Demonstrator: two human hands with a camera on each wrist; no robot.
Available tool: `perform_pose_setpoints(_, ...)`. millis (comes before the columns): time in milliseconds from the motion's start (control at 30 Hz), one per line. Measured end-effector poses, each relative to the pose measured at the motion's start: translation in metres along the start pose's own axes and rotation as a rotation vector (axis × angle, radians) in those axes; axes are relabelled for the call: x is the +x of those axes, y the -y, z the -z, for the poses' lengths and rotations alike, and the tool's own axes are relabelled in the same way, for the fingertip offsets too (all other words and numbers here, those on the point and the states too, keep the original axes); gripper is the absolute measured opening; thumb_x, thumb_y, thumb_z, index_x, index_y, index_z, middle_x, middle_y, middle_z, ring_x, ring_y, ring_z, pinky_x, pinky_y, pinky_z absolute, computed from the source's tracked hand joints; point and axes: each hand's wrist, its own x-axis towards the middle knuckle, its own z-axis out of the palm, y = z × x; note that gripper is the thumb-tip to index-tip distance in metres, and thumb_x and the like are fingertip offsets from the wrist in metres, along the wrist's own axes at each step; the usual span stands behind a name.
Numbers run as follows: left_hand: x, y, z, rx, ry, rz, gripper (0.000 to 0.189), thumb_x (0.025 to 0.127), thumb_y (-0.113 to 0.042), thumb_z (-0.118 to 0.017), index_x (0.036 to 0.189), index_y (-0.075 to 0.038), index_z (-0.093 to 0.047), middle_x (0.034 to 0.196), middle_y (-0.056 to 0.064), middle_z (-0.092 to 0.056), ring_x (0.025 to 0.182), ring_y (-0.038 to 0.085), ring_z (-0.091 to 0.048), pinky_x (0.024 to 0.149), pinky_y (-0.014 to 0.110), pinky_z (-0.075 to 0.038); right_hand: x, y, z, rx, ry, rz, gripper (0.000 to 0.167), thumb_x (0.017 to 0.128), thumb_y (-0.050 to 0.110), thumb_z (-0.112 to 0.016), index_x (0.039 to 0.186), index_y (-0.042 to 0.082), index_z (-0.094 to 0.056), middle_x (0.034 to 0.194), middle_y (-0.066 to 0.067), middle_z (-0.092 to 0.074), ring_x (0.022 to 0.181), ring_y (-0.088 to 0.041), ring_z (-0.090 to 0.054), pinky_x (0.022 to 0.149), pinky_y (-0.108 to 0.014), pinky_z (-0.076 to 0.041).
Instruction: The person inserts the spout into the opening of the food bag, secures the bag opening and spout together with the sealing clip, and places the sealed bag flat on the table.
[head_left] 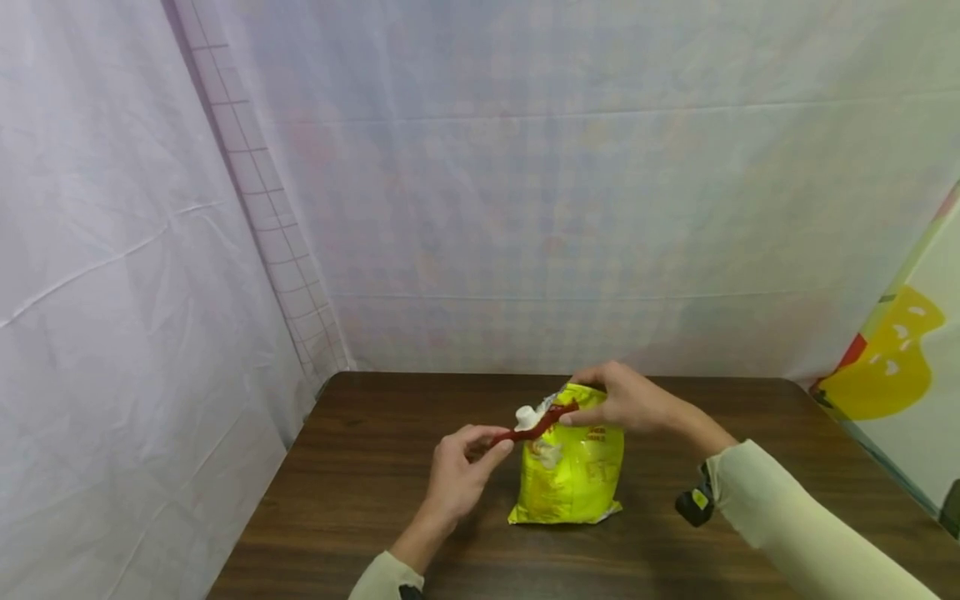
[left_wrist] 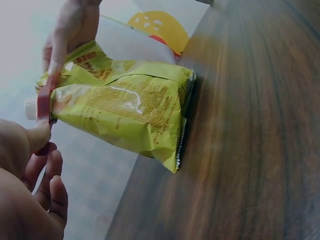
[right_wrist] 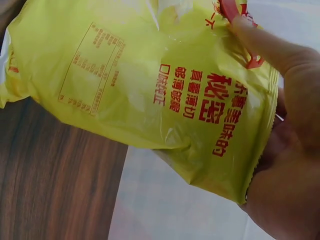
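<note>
A yellow chip bag (head_left: 573,483) with red print stands upright on the table. Across its upper part lies a red bag clip (head_left: 536,428) with a white spout cap (head_left: 527,416). My left hand (head_left: 457,477) pinches the clip's left end between thumb and fingers. At the bag's top right corner, my right hand (head_left: 628,402) grips the bag, its thumb in front by the clip's other end and its fingers behind. The right wrist view shows the thumb over the red clip (right_wrist: 230,9) and the bag's crimped top edge against the palm.
The dark wooden table (head_left: 360,467) runs back to a pale cloth curtain (head_left: 562,208). Another white curtain (head_left: 112,292) hangs at the left. At the right edge is a yellow shape (head_left: 881,375) on a white surface.
</note>
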Motion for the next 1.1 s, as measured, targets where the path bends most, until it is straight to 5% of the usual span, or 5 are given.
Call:
perform_pose_setpoints(200, -0.002, 0.007, -0.003, -0.122, -0.012, 0.070, 0.019, 0.096, -0.026, -0.085, 0.112, -0.015, -0.085, 0.106, 0.007, -0.081, 0.093, 0.011, -0.069, 0.081, 0.020, -0.054, 0.001, 0.001, -0.003, 0.005, 0.010, 0.025, 0.044, 0.100, 0.050, -0.076, 0.135, 0.025, -0.071, 0.120, 0.008, -0.077, 0.104, -0.012, -0.071, 0.083, -0.032, -0.058)
perform_pose_setpoints(400, -0.006, 0.013, -0.010, -0.249, -0.046, 0.183, 0.026, 0.095, -0.027, -0.086, 0.116, -0.012, -0.085, 0.115, 0.009, -0.082, 0.102, 0.018, -0.070, 0.084, 0.021, -0.054, -0.003, 0.001, -0.009, 0.036, 0.072, 0.001, 0.036, 0.107, 0.048, -0.068, 0.134, 0.024, -0.071, 0.116, 0.004, -0.077, 0.090, -0.015, -0.071, 0.078, -0.032, -0.060)
perform_pose_setpoints(567, -0.009, 0.016, -0.013, -0.313, -0.080, 0.259, 0.031, 0.095, -0.031, -0.086, 0.119, -0.012, -0.084, 0.121, 0.006, -0.081, 0.106, 0.016, -0.069, 0.091, 0.027, -0.053, -0.005, 0.001, -0.009, 0.086, -0.027, 0.023, 0.041, 0.116, 0.041, -0.050, 0.147, 0.019, -0.065, 0.139, -0.006, -0.073, 0.120, -0.025, -0.072, 0.099, -0.046, -0.061)
perform_pose_setpoints(833, -0.012, 0.019, -0.023, -0.413, -0.141, 0.304, 0.031, 0.096, -0.026, -0.086, 0.119, -0.007, -0.083, 0.108, 0.003, -0.082, 0.096, 0.015, -0.070, 0.092, 0.032, -0.057, -0.008, -0.001, -0.009, 0.017, -0.037, 0.022, 0.035, 0.118, 0.027, -0.047, 0.141, 0.013, -0.070, 0.089, -0.001, -0.069, 0.056, -0.006, -0.043, 0.056, -0.028, -0.047)
perform_pose_setpoints(1100, -0.015, 0.019, -0.028, -0.452, -0.163, 0.322, 0.033, 0.095, -0.028, -0.087, 0.119, -0.006, -0.083, 0.107, 0.003, -0.082, 0.095, 0.016, -0.070, 0.092, 0.032, -0.056, -0.009, -0.001, -0.015, 0.030, -0.035, -0.005, 0.039, 0.114, 0.045, -0.055, 0.137, 0.019, -0.072, 0.131, -0.005, -0.077, 0.093, -0.011, -0.072, 0.076, -0.030, -0.060)
